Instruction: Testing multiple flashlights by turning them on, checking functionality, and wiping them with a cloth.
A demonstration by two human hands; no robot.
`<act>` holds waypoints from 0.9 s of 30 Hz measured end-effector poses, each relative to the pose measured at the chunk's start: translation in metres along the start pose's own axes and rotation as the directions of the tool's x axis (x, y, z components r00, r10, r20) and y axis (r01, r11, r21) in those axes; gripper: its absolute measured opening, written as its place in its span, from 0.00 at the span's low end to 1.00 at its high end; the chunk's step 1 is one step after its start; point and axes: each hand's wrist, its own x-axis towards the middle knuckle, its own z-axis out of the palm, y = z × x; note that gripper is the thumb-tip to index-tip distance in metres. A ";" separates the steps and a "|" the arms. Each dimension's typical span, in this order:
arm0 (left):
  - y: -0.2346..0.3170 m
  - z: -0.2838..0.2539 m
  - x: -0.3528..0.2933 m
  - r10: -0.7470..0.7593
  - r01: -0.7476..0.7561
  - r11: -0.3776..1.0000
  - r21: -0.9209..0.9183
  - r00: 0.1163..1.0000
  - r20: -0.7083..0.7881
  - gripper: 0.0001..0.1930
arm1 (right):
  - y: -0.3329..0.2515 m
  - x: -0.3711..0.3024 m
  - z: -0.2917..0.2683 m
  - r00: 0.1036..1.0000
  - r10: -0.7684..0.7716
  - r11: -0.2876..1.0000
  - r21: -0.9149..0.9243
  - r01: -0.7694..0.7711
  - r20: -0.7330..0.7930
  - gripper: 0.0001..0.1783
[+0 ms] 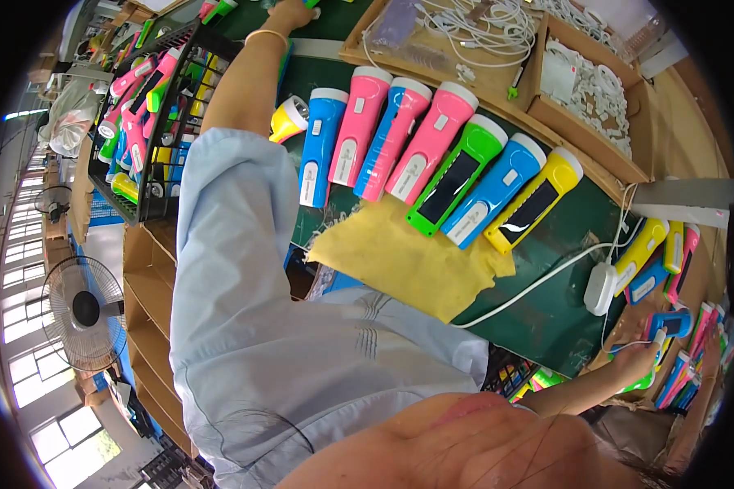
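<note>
My left hand (289, 15), with a band at the wrist, reaches to the far end of the green table (546, 322). Its fingers curl round something small that the top edge cuts off. At the lower right, my right hand (638, 364) pinches the plug end of a white cable (628, 345) against a blue flashlight (671, 324); whether the plug is in it I cannot tell. Between my arms, several flashlights stand in a slanted row: pink (434, 140), green (457, 175), yellow (534, 200) and blue (496, 189) among them. Another yellow flashlight (289, 120) lies beside my left forearm.
A yellow cloth (400, 253) lies before the row. Beyond are a wooden tray (432, 69) of white cables and a cardboard box (640, 122) of small white parts. A black crate (159, 204) of flashlights stands left. A white adapter (600, 288) and more flashlights (648, 248) are right.
</note>
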 end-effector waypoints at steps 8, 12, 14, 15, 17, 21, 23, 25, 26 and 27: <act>0.094 -0.023 -0.086 0.126 0.310 -0.016 -0.950 0.944 0.306 0.24 | -0.010 -0.113 0.056 0.860 -0.121 0.970 -0.124 0.209 0.495 0.24; 0.225 -0.012 -0.300 0.336 0.628 -0.144 -0.765 0.758 0.559 0.22 | 0.011 -0.196 0.141 0.414 -0.013 0.972 0.109 -0.208 0.910 0.41; 0.248 0.015 -0.377 0.672 0.790 0.094 -0.605 0.398 0.625 0.26 | -0.001 -0.236 0.151 0.462 0.286 0.835 0.018 -0.550 0.839 0.41; 0.256 0.040 -0.411 0.851 0.833 0.074 -0.548 0.234 0.471 0.29 | -0.013 -0.244 0.135 0.555 0.226 0.889 0.064 -0.454 0.800 0.35; 0.253 0.024 -0.423 0.893 0.601 0.161 -0.783 0.250 0.375 0.24 | -0.008 -0.233 0.113 0.504 -0.538 0.713 0.684 -0.155 0.676 0.20; 0.256 0.038 -0.424 0.580 0.010 0.058 -0.998 0.814 0.042 0.26 | 0.002 -0.236 0.125 0.633 0.187 0.961 -0.275 0.042 0.751 0.23; 0.267 0.043 -0.419 0.465 0.072 0.012 -0.997 0.882 0.069 0.28 | 0.024 -0.255 0.113 0.517 -0.090 0.755 -0.280 0.593 0.851 0.26; 0.272 0.038 -0.415 0.427 0.187 -0.010 -0.982 0.889 0.165 0.24 | 0.021 -0.265 0.106 0.400 -0.107 0.829 -0.140 0.541 0.910 0.34; 0.275 0.035 -0.411 0.382 0.329 -0.052 -0.943 0.879 0.285 0.22 | 0.022 -0.262 0.101 0.415 -0.094 0.848 -0.146 0.510 0.905 0.32; 0.276 0.039 -0.407 0.354 0.352 -0.174 -0.919 0.894 0.276 0.20 | 0.021 -0.258 0.096 0.430 -0.081 0.866 -0.150 0.477 0.899 0.29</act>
